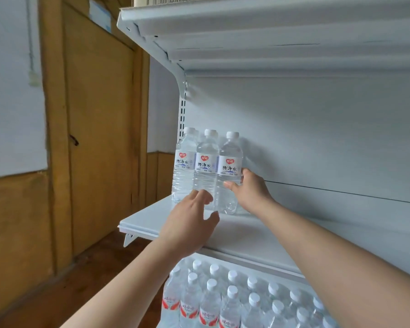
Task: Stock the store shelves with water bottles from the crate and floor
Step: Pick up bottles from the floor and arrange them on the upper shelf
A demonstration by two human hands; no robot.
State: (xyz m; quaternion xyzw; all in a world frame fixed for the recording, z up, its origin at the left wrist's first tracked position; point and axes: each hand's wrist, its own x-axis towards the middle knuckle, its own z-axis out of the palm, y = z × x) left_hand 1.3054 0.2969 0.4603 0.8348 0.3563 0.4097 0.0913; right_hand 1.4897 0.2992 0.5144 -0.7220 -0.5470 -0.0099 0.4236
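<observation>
Right hand [250,189] grips clear, white-capped bottle [230,171]

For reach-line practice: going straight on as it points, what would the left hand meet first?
Probably the middle bottle, low on its body, just ahead of the left hand; depth is unclear.

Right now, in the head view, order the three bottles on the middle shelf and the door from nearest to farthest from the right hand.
1. Right bottle: held in the right hand.
2. Middle bottle: just left of it.
3. Left bottle: at the left end of the shelf.
4. Door: far left, beyond the shelf.
</observation>
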